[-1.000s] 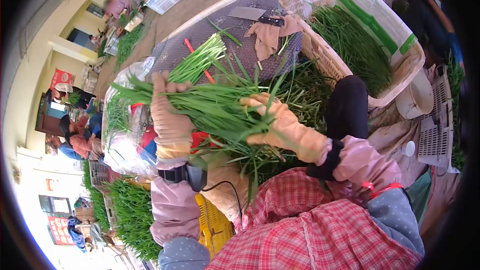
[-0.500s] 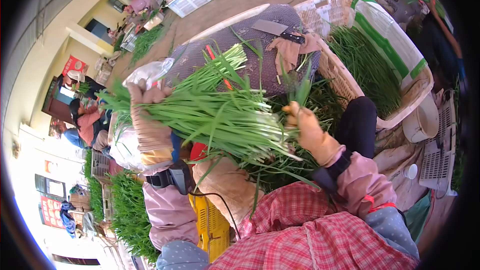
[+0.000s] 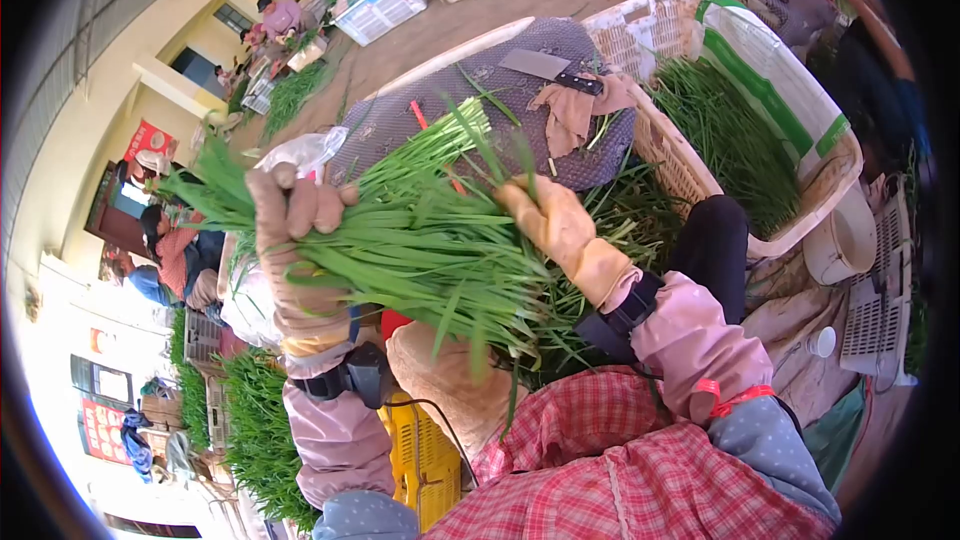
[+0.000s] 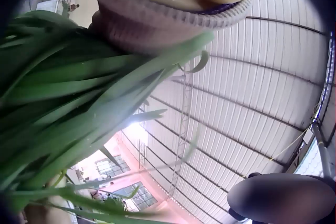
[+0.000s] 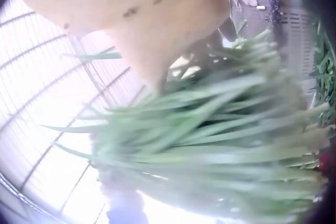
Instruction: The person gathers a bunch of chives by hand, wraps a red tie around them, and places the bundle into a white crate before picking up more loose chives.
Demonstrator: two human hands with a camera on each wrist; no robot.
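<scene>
My gloved left hand (image 3: pixel 300 250) grips a thick bunch of garlic chives (image 3: pixel 420 250), its leaf tips sticking out past the fingers to the left. In the left wrist view, long leaves (image 4: pixel 68 92) spill below the glove cuff. My right hand (image 3: pixel 560 235), in an orange-yellow rubber glove, is at the bunch's right end, thumb and fingers pinching into the leaves. The right wrist view shows those chives (image 5: pixel 210 134) blurred under the glove. Behind, a smaller bunch of chives (image 3: pixel 425 150) lies on the purple-grey padded board (image 3: pixel 390 100) across a red strip (image 3: pixel 418 114).
A cleaver (image 3: pixel 535 64) and a tan cloth (image 3: pixel 570 120) lie on the board. To the right stands a crate (image 3: pixel 680 155) of chives with a white-green sack (image 3: pixel 770 90), beside a white bucket (image 3: pixel 840 240). A yellow crate (image 3: pixel 425 450) is below my left arm; people work at far left.
My right hand first moved away right with loose leaves, baring the white stem ends, then came back left onto the bunch. My left hand kept its grip and shifted slightly left.
</scene>
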